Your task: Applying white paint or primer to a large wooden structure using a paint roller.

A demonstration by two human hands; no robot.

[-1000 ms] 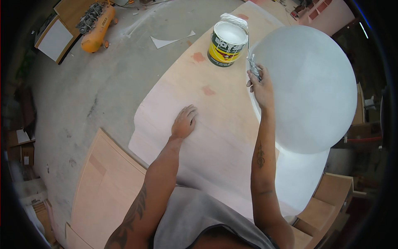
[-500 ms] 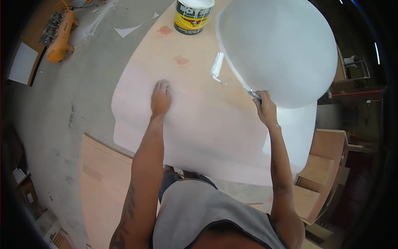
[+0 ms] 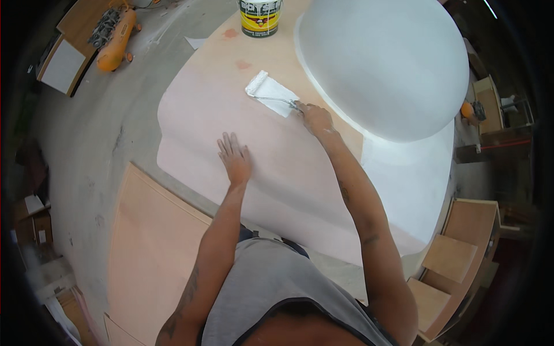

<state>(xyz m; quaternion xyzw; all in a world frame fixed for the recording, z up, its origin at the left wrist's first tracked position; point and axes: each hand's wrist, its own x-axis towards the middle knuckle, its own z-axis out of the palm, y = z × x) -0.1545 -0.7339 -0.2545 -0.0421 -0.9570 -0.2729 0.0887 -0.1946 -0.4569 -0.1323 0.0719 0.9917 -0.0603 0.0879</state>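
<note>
My right hand (image 3: 315, 118) is closed round the handle of a paint roller (image 3: 257, 85), whose white, paint-loaded sleeve rests on a large pinkish, smooth moulded panel (image 3: 196, 115). A fresh strip of white paint (image 3: 277, 95) runs from the sleeve back toward that hand. Flat on the panel, nearer to me, lies my left hand (image 3: 235, 158), fingers spread and holding nothing. Behind the roller stands a paint can (image 3: 259, 20) with a yellow and dark label and white drips. To the right, a big pale grey dome (image 3: 386, 69) rises from the panel, with white paint along its base.
An orange air compressor (image 3: 117, 43) stands on the concrete floor at the far left. A wooden panel (image 3: 156, 230) leans or lies at the lower left, close to my left arm. Wooden shelving (image 3: 461, 259) is at the right.
The roller has moved left, away from the dome, and laid a white strip on the panel. My left hand has gone from curled fingers to spread ones, a little nearer to me.
</note>
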